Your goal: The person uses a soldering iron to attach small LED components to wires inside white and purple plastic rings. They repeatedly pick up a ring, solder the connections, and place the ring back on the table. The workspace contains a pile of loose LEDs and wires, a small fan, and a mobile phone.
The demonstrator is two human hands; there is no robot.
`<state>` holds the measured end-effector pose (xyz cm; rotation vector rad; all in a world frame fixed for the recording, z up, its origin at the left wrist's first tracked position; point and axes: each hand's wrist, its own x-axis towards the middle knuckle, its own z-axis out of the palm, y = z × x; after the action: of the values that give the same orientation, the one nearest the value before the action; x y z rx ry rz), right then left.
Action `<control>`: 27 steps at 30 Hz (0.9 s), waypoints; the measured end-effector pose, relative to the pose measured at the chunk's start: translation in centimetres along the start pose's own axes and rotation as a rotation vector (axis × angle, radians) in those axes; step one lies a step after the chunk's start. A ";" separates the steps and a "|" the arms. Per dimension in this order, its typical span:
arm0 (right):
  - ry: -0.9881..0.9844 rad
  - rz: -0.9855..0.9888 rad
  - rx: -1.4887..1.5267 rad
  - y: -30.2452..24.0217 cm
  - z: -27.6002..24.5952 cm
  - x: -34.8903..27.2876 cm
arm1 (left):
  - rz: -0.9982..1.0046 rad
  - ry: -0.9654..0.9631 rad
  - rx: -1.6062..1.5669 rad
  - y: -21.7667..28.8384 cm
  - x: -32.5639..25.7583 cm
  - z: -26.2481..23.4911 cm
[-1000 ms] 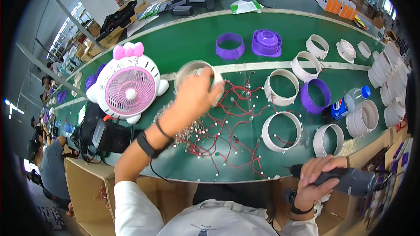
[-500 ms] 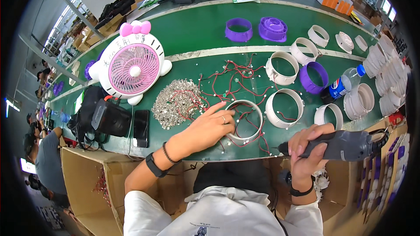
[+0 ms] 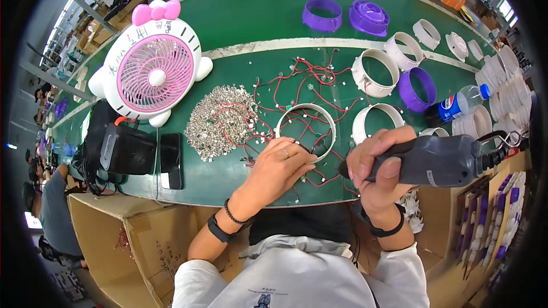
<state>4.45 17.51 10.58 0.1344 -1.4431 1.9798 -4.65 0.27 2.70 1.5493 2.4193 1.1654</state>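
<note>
A white plastic ring [image 3: 331, 140] stands near the front of the green table, with thin red wires around and inside its outline. My left hand [image 3: 278, 170] is closed at the ring's near rim, fingers bent together against it; the fingertips are partly hidden. In my right hand [image 3: 379, 165] is a dark grey electric screwdriver [image 3: 436, 162], its tip end pointing left toward the ring, just right of my left hand. Tangled red wires with small white connectors [image 3: 308, 74] spread behind the ring. Left of it lies a heap of small metal parts [image 3: 220, 120].
A white and pink fan [image 3: 157, 63], a phone [image 3: 171, 161] and a black device [image 3: 128, 148] occupy the left. White rings [image 3: 375, 73], purple rings [image 3: 417, 89] and a bottle [image 3: 459, 104] stand at right. An open cardboard box [image 3: 103, 239] sits below the table edge; a person works far left.
My left hand has drawn its fingers together at the ring's near rim. My right hand has brought the screwdriver leftward, closer to the ring. The whole view has shifted slightly.
</note>
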 end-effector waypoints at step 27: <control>-0.218 0.047 -0.353 2.9 3.4 -0.4 | 0.121 0.127 -0.201 -2.5 -0.9 0.6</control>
<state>2.14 13.87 9.36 0.1640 -1.9278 1.7553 -5.81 -0.68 0.44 1.6243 2.2227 1.5210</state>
